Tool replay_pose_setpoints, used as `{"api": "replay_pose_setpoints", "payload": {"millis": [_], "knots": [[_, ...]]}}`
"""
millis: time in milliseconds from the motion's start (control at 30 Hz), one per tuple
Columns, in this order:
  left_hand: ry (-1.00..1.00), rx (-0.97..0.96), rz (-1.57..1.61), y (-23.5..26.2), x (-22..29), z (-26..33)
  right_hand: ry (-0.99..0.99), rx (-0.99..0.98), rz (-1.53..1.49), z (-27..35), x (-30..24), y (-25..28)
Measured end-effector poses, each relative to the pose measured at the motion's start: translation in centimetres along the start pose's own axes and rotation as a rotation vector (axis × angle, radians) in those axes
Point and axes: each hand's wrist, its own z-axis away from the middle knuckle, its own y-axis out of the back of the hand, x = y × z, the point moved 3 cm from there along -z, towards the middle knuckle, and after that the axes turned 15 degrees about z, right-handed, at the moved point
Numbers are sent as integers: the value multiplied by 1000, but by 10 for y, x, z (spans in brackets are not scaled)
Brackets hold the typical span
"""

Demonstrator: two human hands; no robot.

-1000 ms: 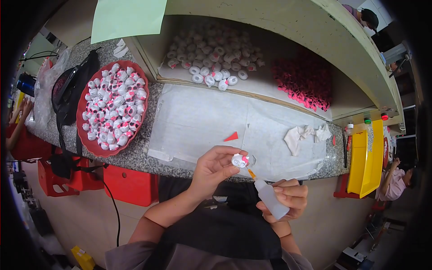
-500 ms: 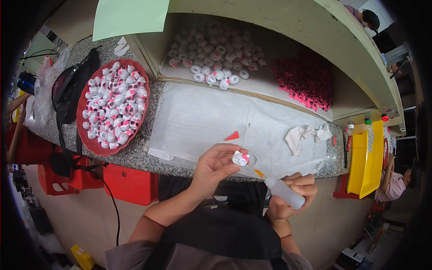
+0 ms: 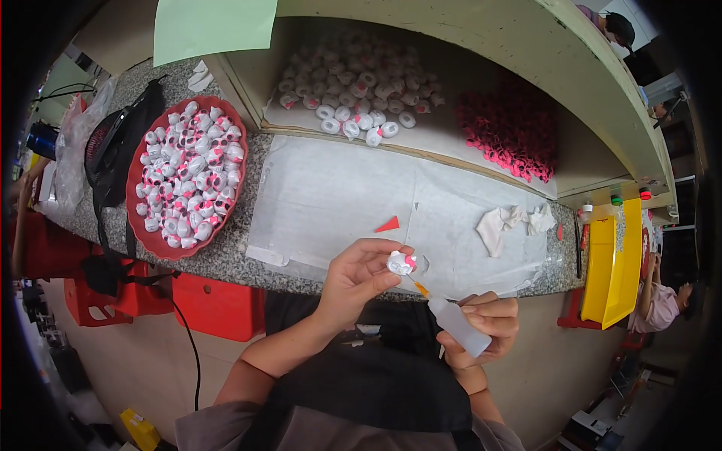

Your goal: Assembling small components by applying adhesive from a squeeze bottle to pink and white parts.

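Glue nozzle met the small part over the counter edge.
The right hand (image 3: 485, 323) gripped a translucent squeeze bottle (image 3: 457, 325); left hand (image 3: 361, 274) fingers pinched a small white-and-pink plastic piece (image 3: 401, 262). Oversqueezing could flood it, dripping onto the clear plastic sheet (image 3: 338, 203) beyond.

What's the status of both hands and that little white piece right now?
Left hand pinches small white-and-pink cap. Right hand grips squeeze bottle, orange nozzle at the cap. Nothing between them.
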Motion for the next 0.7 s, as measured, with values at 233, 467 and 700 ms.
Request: {"api": "replay_pose_setpoints", "payload": {"millis": [233, 467, 700], "knots": [[20, 12, 4, 1, -1, 1, 85, -5, 8, -2, -1, -1], [29, -1, -6, 1, -2, 1, 112, -23, -15, -2, 0, -2], [9, 6, -4, 1, 0, 0, 116, -28, 1, -2, 1, -1]]}}
